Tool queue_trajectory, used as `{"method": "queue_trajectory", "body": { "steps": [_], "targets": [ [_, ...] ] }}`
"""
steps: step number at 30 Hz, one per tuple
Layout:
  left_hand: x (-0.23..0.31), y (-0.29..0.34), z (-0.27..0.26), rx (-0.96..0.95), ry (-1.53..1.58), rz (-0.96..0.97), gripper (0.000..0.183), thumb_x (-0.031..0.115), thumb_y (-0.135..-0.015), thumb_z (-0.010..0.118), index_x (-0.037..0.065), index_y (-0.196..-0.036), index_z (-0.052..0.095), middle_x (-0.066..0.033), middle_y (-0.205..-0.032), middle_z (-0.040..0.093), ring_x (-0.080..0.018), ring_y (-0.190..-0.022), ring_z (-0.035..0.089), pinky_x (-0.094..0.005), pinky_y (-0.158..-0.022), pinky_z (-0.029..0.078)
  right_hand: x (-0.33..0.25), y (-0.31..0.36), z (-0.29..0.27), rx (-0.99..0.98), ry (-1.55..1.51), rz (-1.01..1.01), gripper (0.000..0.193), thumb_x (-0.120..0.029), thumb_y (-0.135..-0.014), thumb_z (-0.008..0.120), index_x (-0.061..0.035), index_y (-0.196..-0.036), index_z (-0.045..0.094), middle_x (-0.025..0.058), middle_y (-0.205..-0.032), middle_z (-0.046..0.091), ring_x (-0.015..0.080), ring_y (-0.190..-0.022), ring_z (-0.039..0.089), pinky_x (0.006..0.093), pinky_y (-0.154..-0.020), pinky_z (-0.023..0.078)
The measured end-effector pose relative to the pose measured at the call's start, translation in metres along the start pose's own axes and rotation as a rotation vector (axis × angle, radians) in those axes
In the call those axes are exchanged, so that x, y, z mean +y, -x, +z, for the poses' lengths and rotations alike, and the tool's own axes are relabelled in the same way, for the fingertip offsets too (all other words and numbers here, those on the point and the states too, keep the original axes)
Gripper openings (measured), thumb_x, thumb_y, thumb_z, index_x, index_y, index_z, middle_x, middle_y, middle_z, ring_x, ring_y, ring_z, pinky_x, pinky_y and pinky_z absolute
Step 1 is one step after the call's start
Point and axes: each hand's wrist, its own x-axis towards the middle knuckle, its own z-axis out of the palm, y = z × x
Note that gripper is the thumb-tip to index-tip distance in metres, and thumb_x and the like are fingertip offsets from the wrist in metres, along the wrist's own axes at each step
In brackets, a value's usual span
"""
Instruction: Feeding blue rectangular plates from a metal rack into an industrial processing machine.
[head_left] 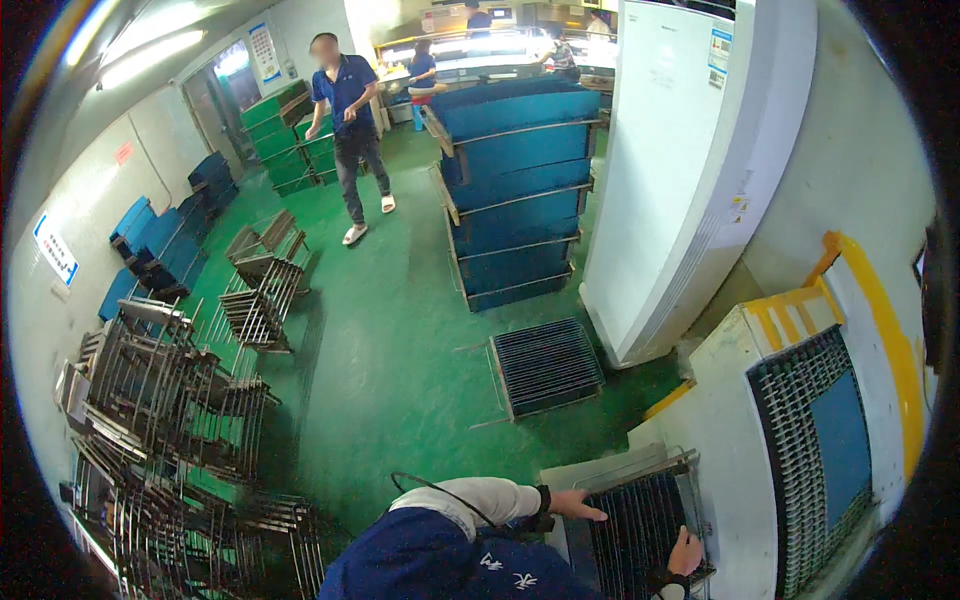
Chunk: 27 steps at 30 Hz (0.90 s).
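A wire rack (640, 530) filled with a row of thin dark panels stands low in front of me at the lower right. My left hand (578, 504) lies at its left side, fingers stretched out toward the panels and touching their edge. On the opposite side, my right hand (686, 552) is at the rack's right edge with its fingers curled against it. Part of that grip is hidden. A second rack (548, 368) of dark slats rests on the green floor farther ahead.
Tall stacked blue bins (520, 200) stand ahead, beside a white cabinet (680, 150). Metal racks (170, 400) crowd the left. A machine with a roller conveyor (810, 430) is at my right. A person (347, 120) stands near green bins (280, 135); others sit at a lit bench.
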Motion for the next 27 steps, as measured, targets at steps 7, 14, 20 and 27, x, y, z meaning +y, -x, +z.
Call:
{"method": "queue_trajectory", "body": {
  "steps": [7,14,20,27],
  "targets": [
    [0.045,0.015,-0.011,0.001,0.173,0.338,0.108,0.059,-0.077,0.079,0.004,-0.155,0.029,-0.0164,-0.155,0.039,-0.0292,-0.141,0.039,-0.0405,-0.116,0.032,0.01,0.01,-0.012,-0.031,-0.023,0.061,0.05,-0.051,-0.094,0.06,-0.0021,-0.098,0.07,0.0241,-0.094,0.069,0.0418,-0.086,0.065,0.0507,-0.075,0.05],
    [0.04,0.023,-0.031,-0.141,0.306,0.201,0.1,0.052,-0.082,0.078,0.001,-0.153,0.031,-0.0151,-0.149,0.045,-0.0265,-0.132,0.047,-0.0377,-0.11,0.039,0.012,-0.013,0.008,-0.114,-0.175,-0.192,0.032,-0.033,-0.088,0.06,-0.003,-0.09,0.071,0.0244,-0.091,0.067,0.0464,-0.088,0.062,0.0565,-0.077,0.049],
    [0.088,0.045,-0.026,-0.155,0.101,-0.132,0.1,0.063,-0.081,0.073,-0.009,-0.143,0.042,-0.0192,-0.134,0.057,-0.0269,-0.122,0.054,-0.0374,-0.104,0.041,0.014,0.018,-0.013,-0.144,-0.189,-0.019,0.028,-0.031,-0.089,0.061,-0.0042,-0.087,0.07,0.0212,-0.088,0.068,0.0448,-0.088,0.063,0.0565,-0.076,0.049],
    [0.081,0.05,-0.028,-0.126,0.094,-0.13,0.098,0.065,-0.081,0.072,-0.007,-0.141,0.044,-0.0181,-0.13,0.059,-0.0257,-0.12,0.056,-0.0386,-0.104,0.041,-0.01,0.015,-0.083,0.064,-0.104,-0.126,0.028,-0.034,-0.089,0.063,-0.007,-0.085,0.069,0.0172,-0.081,0.067,0.0418,-0.083,0.064,0.0541,-0.072,0.049]
  ]
}}
